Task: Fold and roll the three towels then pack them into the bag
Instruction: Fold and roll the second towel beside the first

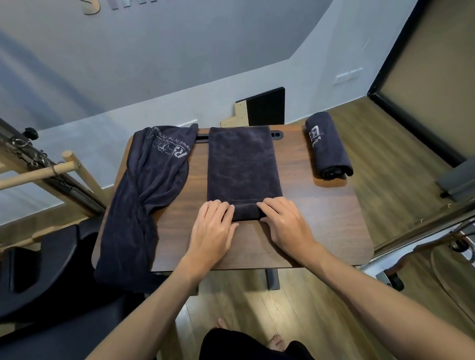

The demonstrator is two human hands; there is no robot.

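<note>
Both hands, left hand (213, 228) and right hand (284, 223), curl their fingers (221, 210) over the near rolled edge of the folded towel (242, 165) on the surface (315, 224). Uneven pressure could skew the roll. 3 towels: 1 under the fingers, 1 loose towel (145, 188) left, 1 rolled towel (328, 146) far right. No bag visible.

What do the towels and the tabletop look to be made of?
Towels: soft, dark navy cloth, probably microfibre or terry; matte, with a brushed, mottled nap and printed white lettering on two. Tabletop: dark wood-grain finish with a smooth, slight sheen; likely laminate or veneer, though solid wood cannot be ruled out.
</note>
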